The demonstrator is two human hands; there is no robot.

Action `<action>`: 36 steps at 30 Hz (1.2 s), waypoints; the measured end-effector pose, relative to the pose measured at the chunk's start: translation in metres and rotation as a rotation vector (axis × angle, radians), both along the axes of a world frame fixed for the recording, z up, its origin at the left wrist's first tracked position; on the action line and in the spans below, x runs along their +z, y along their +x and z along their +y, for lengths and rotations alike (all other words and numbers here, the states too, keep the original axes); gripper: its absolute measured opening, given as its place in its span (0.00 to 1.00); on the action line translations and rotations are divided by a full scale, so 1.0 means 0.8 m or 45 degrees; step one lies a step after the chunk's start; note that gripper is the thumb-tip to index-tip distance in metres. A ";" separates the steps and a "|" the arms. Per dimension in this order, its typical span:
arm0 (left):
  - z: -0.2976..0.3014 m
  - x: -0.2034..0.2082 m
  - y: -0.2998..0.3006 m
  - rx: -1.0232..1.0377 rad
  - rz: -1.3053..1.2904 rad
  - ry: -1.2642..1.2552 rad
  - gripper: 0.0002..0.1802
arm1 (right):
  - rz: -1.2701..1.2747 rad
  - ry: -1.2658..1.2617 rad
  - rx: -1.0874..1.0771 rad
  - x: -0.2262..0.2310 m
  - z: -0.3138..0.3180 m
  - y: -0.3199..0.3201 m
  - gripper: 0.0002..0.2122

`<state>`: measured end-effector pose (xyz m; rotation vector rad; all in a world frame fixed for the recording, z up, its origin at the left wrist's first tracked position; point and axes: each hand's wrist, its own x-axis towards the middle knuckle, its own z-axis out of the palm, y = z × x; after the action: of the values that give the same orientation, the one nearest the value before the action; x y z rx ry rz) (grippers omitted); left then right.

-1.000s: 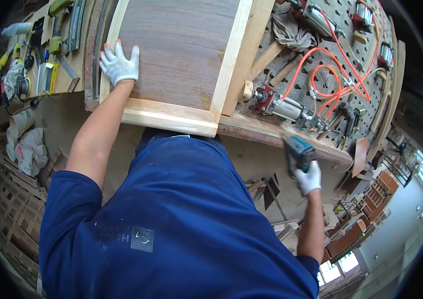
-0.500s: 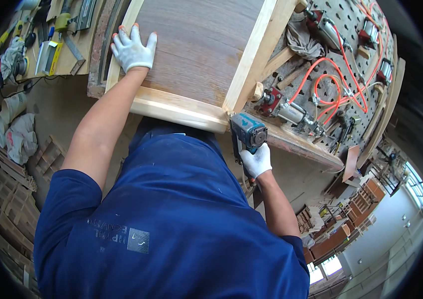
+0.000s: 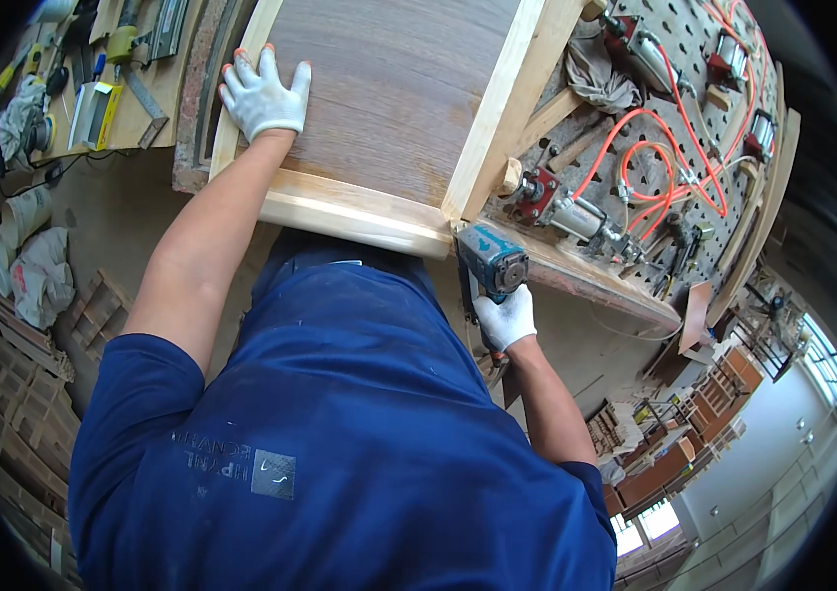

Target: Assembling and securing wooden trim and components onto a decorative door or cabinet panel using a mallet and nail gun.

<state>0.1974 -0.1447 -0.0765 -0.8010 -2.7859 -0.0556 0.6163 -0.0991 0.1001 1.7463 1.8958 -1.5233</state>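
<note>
My left hand (image 3: 266,94), in a white glove, lies spread with its fingers apart on the left rail and edge of a wooden panel (image 3: 389,89). Pale timber strips (image 3: 354,212) frame this brown panel. My right hand (image 3: 505,317), gloved too, is wrapped round the handle of a teal and black nail gun (image 3: 492,258). The tool's nose is at the near right corner of the frame, touching it or very close. Its handle is partly hidden by my fingers.
Right of the frame, pneumatic clamps (image 3: 576,219) and red air hoses (image 3: 650,148) sit on a perforated metal table (image 3: 679,202). A crumpled grey cloth (image 3: 601,79) lies there. At left, a bench (image 3: 157,74) holds hand tools; a white bag (image 3: 42,276) is below it.
Almost nothing differs. Both hands and the nail gun keep their places, with only a slight shift of the whole view.
</note>
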 end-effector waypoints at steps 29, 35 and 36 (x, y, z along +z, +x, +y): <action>-0.290 0.031 0.045 0.326 -1.309 0.875 0.33 | 0.144 -0.378 0.592 0.008 -0.097 -0.427 0.08; -0.287 0.030 0.043 0.342 -1.312 0.908 0.31 | 0.070 -0.334 0.554 0.015 -0.108 -0.427 0.09; -0.287 0.029 0.042 0.337 -1.312 0.903 0.30 | 0.070 -0.341 0.540 0.015 -0.109 -0.426 0.09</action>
<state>0.2314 -0.3744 -0.0537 -0.2036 -3.2566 -1.7132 0.2754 -0.1861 0.1118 1.1162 1.8313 -1.5760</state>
